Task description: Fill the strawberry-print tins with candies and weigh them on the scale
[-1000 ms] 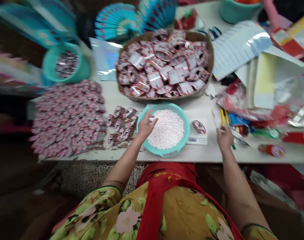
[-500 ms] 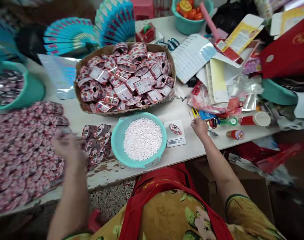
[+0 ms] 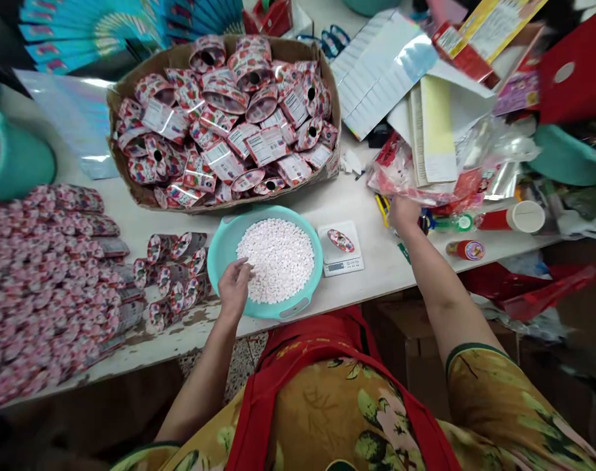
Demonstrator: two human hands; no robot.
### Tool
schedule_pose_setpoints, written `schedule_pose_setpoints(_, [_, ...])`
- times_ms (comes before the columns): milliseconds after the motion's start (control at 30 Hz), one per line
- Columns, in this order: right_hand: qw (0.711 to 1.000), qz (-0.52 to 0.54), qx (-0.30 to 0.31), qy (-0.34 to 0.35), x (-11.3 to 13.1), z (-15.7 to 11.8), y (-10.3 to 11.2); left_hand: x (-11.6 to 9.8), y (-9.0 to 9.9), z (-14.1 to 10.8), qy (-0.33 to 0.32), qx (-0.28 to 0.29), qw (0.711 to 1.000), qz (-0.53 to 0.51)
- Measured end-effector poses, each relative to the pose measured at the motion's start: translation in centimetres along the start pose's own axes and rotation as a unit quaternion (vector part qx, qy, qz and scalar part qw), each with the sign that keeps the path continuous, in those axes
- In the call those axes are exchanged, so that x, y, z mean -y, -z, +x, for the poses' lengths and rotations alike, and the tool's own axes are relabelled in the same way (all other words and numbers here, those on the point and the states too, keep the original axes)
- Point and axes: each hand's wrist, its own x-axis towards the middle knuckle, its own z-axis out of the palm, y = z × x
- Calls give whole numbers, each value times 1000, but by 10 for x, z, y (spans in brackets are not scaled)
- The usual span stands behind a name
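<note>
Basin point(image 3: 219, 250) near table point(image 3: 390, 265) front edge; left hand point(image 3: 233, 286) over left rim, loosely open; right hand point(image 3: 404, 213) by bag point(image 3: 390, 175), grip unclear.

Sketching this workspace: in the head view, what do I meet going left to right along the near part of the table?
Large stack of printed packets, smaller group of packets, turquoise bowl, white scale, right hand, small red container.
</note>
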Motion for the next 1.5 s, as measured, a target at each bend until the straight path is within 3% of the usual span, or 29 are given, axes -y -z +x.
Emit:
schedule_pose_setpoints(100, [999, 18, -27, -36, 3, -3, -9, 5, -9, 4, -107, -3, 986, 125])
schedule_pose_setpoints(167, [994, 66, -84, -16, -7, -22, -15, 4, -26, 7, -191, 38, 956, 218])
schedule_pose_setpoints(267, [976, 142, -164, 28, -27, -80, -30, -1, -63, 4, -267, 172, 888, 333])
schedule_pose_setpoints(333, [967, 185, -173, 25, -36, -129, -44, -2, -82, -1, -278, 248, 842, 391])
schedule_pose_setpoints(400, [962, 225, -154, 14, -38, -174, -61, -1, -88, -6, -264, 287, 823, 413])
schedule_pose_setpoints(467, [958, 257, -129, 10, -37, -210, -78, 1, -80, -6, -221, 280, 851, 386])
schedule_pose_setpoints(567, [954, 286, -93, 8, -34, -239, -96, 0, -59, 3, -87, 222, 949, 206])
schedule_pose_setpoints(633, [951, 300, -74, 11, -31, -245, -101, -4, -47, 14, 27, 208, 978, 1])
schedule_pose_setpoints(700, [944, 323, -71, 14, -23, -242, -101, -9, -40, 22, 109, 217, 960, -142])
schedule_pose_setpoints(733, [937, 341, -74, 17, -17, -237, -100, -11, -40, 25, 122, 225, 954, -158])
schedule_pose_setpoints(800, [920, 382, -86, 34, 1, -219, -96, -15, -42, 27, 68, 242, 965, -81])
schedule_pose_setpoints(900, [902, 411, -101, 84, 38, -183, -91, -18, -50, 27, -118, 239, 953, 145])
schedule_pose_setpoints(933, [900, 412, -100, 98, 51, -171, -90, -18, -52, 28, -162, 224, 939, 203])
schedule_pose_setpoints(1000, [899, 415, -93, 105, 70, -153, -86, -17, -54, 33, -184, 170, 936, 249])
schedule_pose_setpoints(1067, [896, 424, -103, 86, 79, -147, -77, -16, -52, 41, -126, 107, 969, 183])
schedule_pose_setpoints(1133, [890, 429, -137, 74, 78, -153, -61, -17, -45, 48, -10, 79, 997, 21])
schedule_pose_setpoints(1200, [883, 428, -166, 94, 76, -169, -39, -23, -38, 50, 103, 106, 977, -156])
schedule_pose_setpoints(1267, [876, 431, -165, 141, 79, -190, -17, -38, -30, 44, 144, 169, 943, -248])
schedule_pose_setpoints(1300, [870, 437, -155, 169, 84, -201, -8, -49, -27, 39, 124, 206, 938, -251])
schedule_pose_setpoints(1367, [856, 449, -118, 228, 100, -218, 4, -73, -24, 23, 17, 274, 943, -187])
schedule_pose_setpoints(1433, [843, 457, -77, 274, 120, -229, 6, -97, -22, 6, -132, 316, 938, -57])
schedule_pose_setpoints(1500, [834, 462, -49, 298, 139, -235, 1, -113, -22, -5, -228, 316, 916, 96])
